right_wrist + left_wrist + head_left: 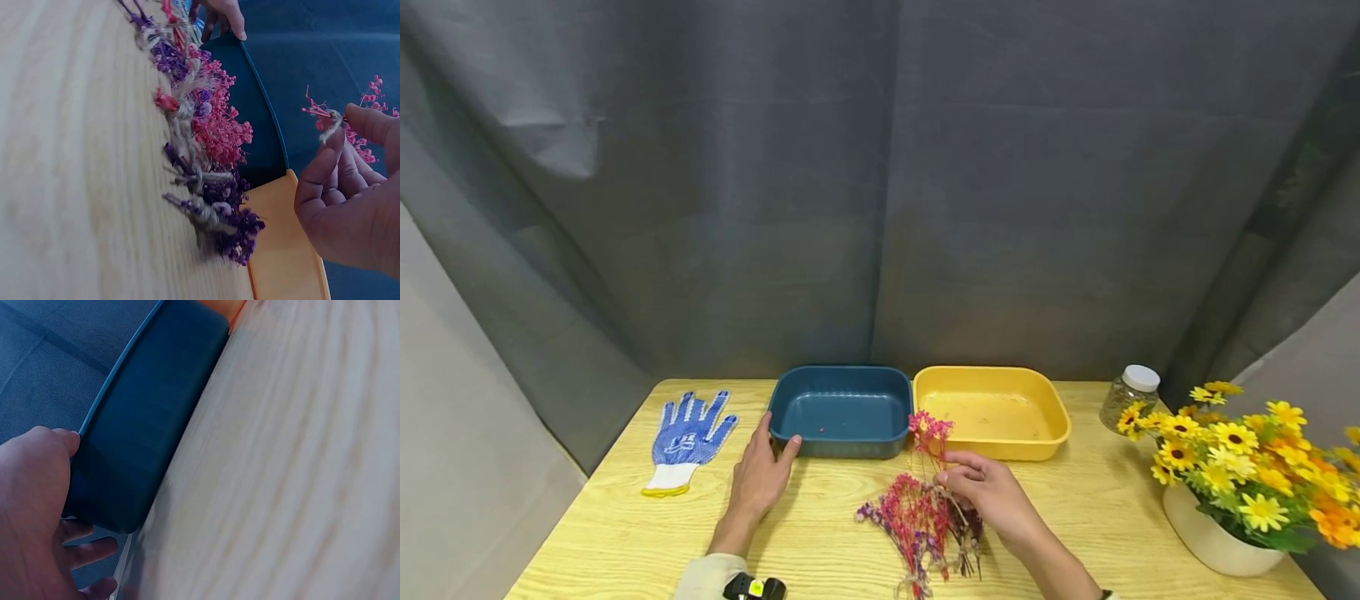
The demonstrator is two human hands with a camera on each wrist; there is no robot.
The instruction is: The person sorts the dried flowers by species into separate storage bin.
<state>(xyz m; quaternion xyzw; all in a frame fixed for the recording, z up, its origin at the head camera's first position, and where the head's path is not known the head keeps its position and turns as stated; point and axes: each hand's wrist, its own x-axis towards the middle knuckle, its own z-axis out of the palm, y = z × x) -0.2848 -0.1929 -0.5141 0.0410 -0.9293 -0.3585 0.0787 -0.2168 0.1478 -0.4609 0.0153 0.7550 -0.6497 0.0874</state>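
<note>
My right hand [992, 496] pinches a small bunch of pink dried flowers [929, 430] by its tied stems, holding it up near the front edges of two bins. In the right wrist view, twine [332, 128] wraps those stems beside the thumb and fingertips. Below lies a pile of small tied bunches of pink and purple dried flowers [906, 510] on the table. My left hand [760, 479] touches the near left corner of the dark blue bin [850, 448], thumb at its rim and the other fingers spread along its end.
A yellow bin [1007, 450] stands right of the blue one. At the left lies a blue and white work glove [688, 437]. A lidded jar [1131, 398] and a white pot [1213, 533] of yellow and orange flowers stand at the right. Dark curtain [880, 208] hangs behind.
</note>
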